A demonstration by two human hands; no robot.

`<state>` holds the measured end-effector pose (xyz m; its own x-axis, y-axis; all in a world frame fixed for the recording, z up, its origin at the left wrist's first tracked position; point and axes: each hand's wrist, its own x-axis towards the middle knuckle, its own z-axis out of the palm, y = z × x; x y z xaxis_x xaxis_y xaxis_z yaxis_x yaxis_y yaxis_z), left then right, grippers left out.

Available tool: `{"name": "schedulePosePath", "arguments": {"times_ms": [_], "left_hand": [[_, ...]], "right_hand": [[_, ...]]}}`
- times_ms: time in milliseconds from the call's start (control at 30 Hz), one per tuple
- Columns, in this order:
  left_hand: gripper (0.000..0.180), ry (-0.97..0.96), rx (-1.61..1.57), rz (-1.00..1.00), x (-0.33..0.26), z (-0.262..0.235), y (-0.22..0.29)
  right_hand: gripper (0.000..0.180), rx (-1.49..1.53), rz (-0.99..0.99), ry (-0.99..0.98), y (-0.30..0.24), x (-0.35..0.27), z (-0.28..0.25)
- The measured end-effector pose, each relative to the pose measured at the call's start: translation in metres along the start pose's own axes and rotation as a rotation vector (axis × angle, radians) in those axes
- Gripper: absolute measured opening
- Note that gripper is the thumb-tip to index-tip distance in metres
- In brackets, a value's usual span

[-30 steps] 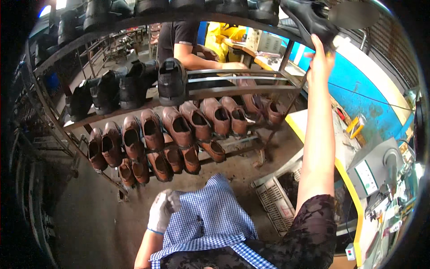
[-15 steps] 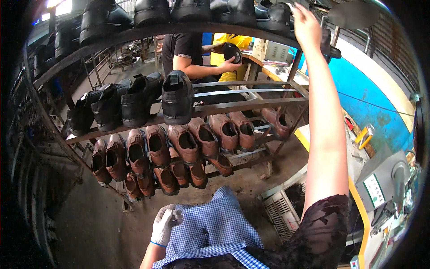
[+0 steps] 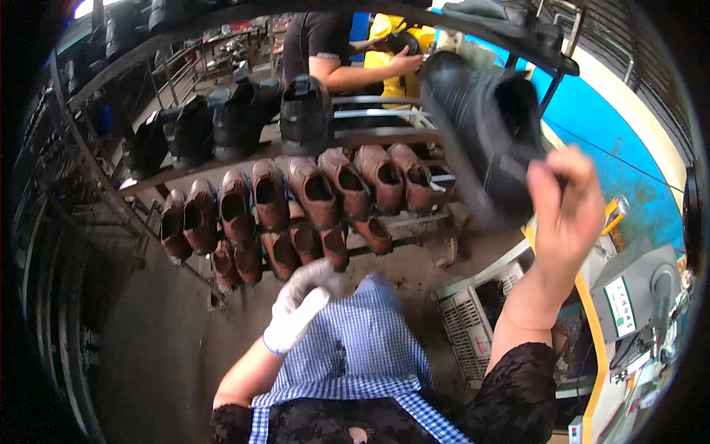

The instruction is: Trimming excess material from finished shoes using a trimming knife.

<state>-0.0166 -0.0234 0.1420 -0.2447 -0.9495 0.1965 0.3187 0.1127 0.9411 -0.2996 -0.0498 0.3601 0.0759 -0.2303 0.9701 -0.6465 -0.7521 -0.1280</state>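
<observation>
A black shoe [image 3: 484,140] hangs in the air in front of the rack's right side, blurred by motion. My bare right hand [image 3: 568,203] pinches it at the heel end, fingers closed. Low in front of the blue checked apron, my left hand [image 3: 299,303] wears a white glove; it is empty, its fingers curved and apart from the thumb. Closest to that hand are brown shoes [image 3: 283,255] on the rack's lowest tier. More brown shoes [image 3: 314,191] line the tier above, and several black shoes [image 3: 244,122] stand on the middle shelf.
A dark metal rack [image 3: 96,140] spans the view, with black shoes [image 3: 488,11] along its top. Behind it, a person in black [image 3: 322,52] handles a dark item. At right are a white plastic crate [image 3: 466,337] on the floor and a grey machine [image 3: 632,296] by a yellow-edged bench.
My right hand has come down from the top shelf with a black shoe. The left hand has risen slightly to the right. The view has tilted downward.
</observation>
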Motion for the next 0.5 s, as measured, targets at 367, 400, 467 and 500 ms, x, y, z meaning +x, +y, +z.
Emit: {"name": "schedulePosePath", "arguments": {"times_ms": [367, 400, 467, 500], "left_hand": [[0.026, -0.399, 0.218, -0.135, -0.002, 0.032, 0.039], [0.022, -0.352, 0.186, -0.165, -0.005, 0.028, 0.032], [0.021, -0.142, 0.048, -0.205, -0.02, 0.027, 0.032], [0.022, -0.077, -0.049, -0.144, -0.023, 0.026, 0.028]], "right_hand": [[0.021, 0.954, 0.851, -1.012, -0.027, -0.124, 0.071], [0.019, 0.851, 0.739, -0.771, -0.027, -0.136, 0.079], [0.018, 0.653, 0.684, -0.617, -0.013, -0.139, 0.079], [0.018, 0.632, 0.617, -0.623, -0.011, -0.137, 0.077]]}}
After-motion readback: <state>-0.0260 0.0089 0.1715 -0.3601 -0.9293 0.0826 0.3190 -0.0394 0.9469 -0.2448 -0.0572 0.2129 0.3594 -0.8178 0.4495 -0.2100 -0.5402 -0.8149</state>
